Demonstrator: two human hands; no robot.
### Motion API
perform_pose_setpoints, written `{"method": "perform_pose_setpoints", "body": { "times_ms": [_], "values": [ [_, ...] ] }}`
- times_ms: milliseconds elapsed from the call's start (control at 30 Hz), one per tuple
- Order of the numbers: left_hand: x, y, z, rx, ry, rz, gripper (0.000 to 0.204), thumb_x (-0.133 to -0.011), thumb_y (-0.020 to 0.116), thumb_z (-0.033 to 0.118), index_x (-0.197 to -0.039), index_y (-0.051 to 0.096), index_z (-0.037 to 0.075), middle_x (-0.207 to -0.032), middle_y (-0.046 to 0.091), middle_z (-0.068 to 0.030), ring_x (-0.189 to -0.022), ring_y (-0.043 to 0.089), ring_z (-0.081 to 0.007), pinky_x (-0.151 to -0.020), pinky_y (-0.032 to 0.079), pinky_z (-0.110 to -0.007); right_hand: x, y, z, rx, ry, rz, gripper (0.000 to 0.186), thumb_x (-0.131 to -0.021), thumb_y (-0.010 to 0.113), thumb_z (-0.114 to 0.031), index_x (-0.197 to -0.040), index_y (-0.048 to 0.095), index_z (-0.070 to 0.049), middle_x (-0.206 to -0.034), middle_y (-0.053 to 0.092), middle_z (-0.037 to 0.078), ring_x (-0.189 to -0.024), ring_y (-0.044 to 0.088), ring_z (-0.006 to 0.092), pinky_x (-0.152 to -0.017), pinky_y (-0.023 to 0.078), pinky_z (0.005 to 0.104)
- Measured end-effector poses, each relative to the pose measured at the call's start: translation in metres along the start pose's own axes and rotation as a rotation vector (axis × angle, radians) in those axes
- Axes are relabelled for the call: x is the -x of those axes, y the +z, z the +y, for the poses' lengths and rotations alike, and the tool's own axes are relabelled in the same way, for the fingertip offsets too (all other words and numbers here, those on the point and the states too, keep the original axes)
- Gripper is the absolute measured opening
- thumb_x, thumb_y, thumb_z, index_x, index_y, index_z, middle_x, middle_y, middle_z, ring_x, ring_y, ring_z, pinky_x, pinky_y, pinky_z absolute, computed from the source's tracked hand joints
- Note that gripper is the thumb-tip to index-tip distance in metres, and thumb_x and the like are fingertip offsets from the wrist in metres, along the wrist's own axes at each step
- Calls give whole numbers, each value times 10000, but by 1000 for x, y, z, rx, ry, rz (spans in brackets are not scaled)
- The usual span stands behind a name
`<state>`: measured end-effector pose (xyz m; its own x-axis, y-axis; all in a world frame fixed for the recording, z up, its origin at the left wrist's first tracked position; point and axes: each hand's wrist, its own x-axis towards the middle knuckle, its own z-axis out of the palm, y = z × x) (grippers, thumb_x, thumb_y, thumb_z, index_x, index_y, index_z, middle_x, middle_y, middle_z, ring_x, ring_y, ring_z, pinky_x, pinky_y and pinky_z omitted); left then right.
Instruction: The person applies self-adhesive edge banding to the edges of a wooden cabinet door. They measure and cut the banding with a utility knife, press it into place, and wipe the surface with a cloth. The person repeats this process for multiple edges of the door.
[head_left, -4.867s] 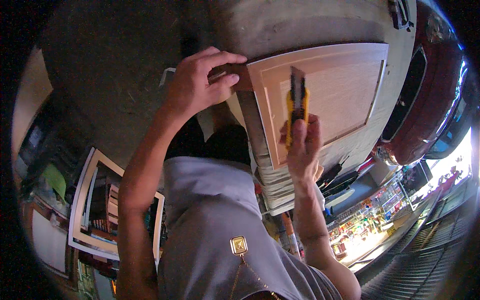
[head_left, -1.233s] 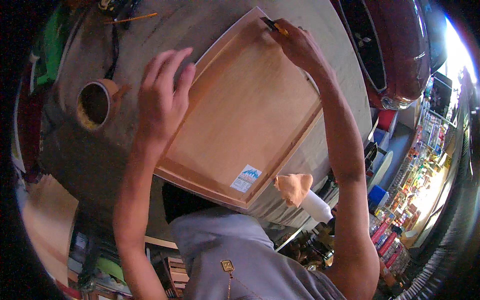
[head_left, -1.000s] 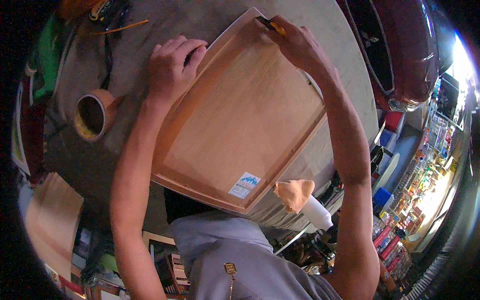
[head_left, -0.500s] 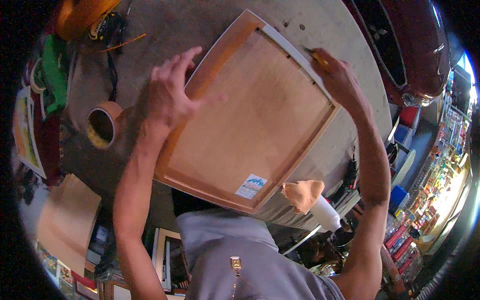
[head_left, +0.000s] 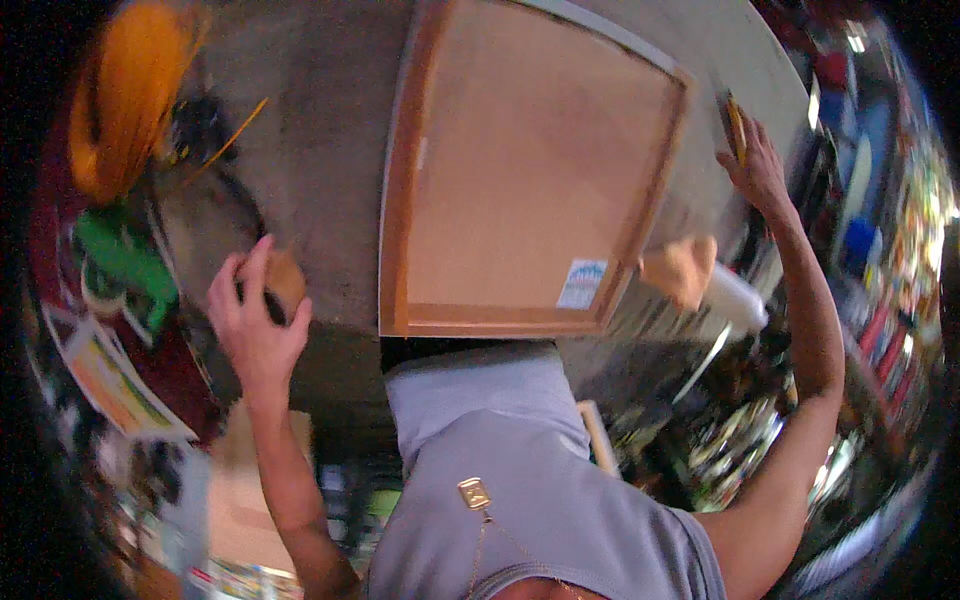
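Observation:
A shallow wooden frame with a thin panel lies on the table in front of me, pale strips along its edges and a label in one corner. Left of it, my left hand reaches over a roll of tape, with thumb and fingers spread around it. Blur hides whether they touch it. My right hand rests low over the table beyond the frame's right side. Between its thumb and fingers is a slim yellow and dark tool, seemingly a utility knife.
A tan cloth and a white bottle sit near the table's right edge. At left are an orange coil, a dark tape measure, and a green object. A brown board stands below left.
My left hand has moved from the frame to the tape roll. My right hand has left the frame's edge and gone right with the knife. The whole view has turned.

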<state>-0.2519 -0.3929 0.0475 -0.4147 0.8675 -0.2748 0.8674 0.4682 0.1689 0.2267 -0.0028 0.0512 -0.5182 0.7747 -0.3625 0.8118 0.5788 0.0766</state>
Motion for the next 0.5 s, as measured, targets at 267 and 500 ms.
{"method": "perform_pose_setpoints", "body": {
  "times_ms": [267, 500],
  "values": [
    [-33, -6, -28, -126, 176, 198, 867, -677, 826, 249, -1429, 405, 159, -1402, 441, -155, -1307, 392, -378, -1093, 304, -480, 149, 43, -65, 96, 22, -409, 558, -638, 788, -220, -1150, 588, -120, -1105, 619, 121, -1101, 570, 331, -923, 445, 447],
    [-3, -7, 107, 1120, 458, -208, 685, -853, 662, 475, -1333, 494, 15, -1355, 514, -165, -1266, 465, -310, -1062, 353, -431, 190, -39, -189, -618, -19, 308, 275, -619, 663, -14, -877, 577, -58, -901, 569, 119, -842, 598, 320, -731, 489, 370]
  ]
}}
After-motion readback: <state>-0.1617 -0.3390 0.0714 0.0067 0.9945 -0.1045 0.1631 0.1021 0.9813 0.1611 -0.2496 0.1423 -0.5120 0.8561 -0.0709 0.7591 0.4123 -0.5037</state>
